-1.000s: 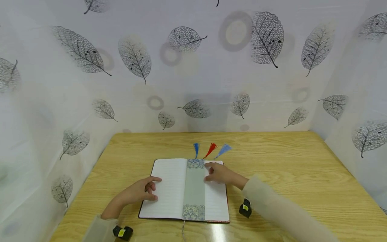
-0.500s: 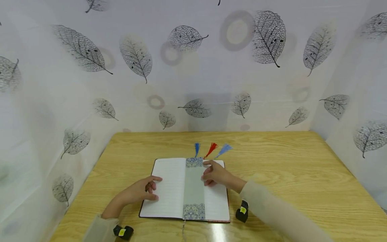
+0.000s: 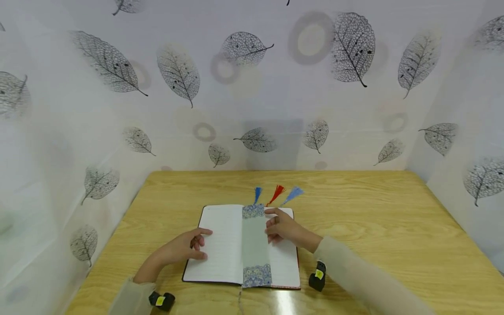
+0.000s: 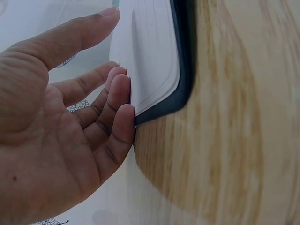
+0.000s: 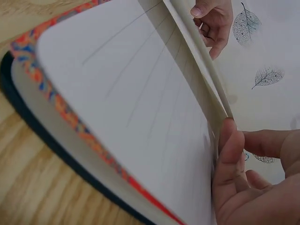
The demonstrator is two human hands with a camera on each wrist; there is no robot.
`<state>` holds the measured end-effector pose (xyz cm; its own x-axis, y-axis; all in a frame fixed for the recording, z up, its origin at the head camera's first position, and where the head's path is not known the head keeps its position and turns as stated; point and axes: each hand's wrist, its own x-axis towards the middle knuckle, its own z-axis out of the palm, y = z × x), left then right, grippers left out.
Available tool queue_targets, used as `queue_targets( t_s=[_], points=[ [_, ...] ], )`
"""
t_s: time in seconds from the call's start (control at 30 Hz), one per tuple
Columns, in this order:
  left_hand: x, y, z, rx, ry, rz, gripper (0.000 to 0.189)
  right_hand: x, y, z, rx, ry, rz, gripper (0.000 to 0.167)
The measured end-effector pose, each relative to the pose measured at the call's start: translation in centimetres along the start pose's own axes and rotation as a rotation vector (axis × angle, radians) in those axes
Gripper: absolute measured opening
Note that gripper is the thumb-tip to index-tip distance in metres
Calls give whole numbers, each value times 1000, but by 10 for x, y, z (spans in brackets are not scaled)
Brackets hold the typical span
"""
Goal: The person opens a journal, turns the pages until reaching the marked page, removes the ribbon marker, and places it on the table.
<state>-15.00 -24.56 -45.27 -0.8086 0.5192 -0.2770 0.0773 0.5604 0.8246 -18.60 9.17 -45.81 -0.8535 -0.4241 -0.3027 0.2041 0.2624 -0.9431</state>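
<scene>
An open notebook (image 3: 214,267) with lined white pages lies on the table. Along its middle fold is a grey-green bookmark (image 3: 255,243) with blue patterned ends. My right hand (image 3: 289,228) pinches the bookmark's right edge near the top. In the right wrist view this edge stands raised off the page, between thumb and fingers (image 5: 229,140). On the left page rests my left hand (image 3: 183,247), its fingers loosely bent and thumb apart, with nothing held. The left wrist view shows its fingertips (image 4: 124,117) touching the notebook's outer edge.
Dark blue (image 3: 257,194), red (image 3: 277,194) and light blue (image 3: 293,194) tassels lie beyond the notebook's top edge. A thin ribbon (image 3: 239,299) hangs from its bottom edge. Behind the wooden table (image 3: 374,210) stands a leaf-patterned curtain (image 3: 275,100).
My right hand has shifted slightly left and taken the bookmark's right edge, which is now lifted. The bookmark's lower end has moved a little right. The left hand stays on the left page.
</scene>
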Motion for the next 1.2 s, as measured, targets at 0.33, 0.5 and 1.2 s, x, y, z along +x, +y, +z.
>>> queue_targets(
  t_s=[0.33, 0.5, 1.2],
  points=[
    [-2, 1, -1, 14, 0, -17, 65, -7, -8, -28, -63, -6, -41, 62],
    [-3, 1, -1, 29, 3, -23, 64, -7, -13, -57, -61, 25, -56, 65],
    [0, -3, -3, -22, 8, -6, 62, -43, 29, -153, -83, 69, 3, 68]
  ],
)
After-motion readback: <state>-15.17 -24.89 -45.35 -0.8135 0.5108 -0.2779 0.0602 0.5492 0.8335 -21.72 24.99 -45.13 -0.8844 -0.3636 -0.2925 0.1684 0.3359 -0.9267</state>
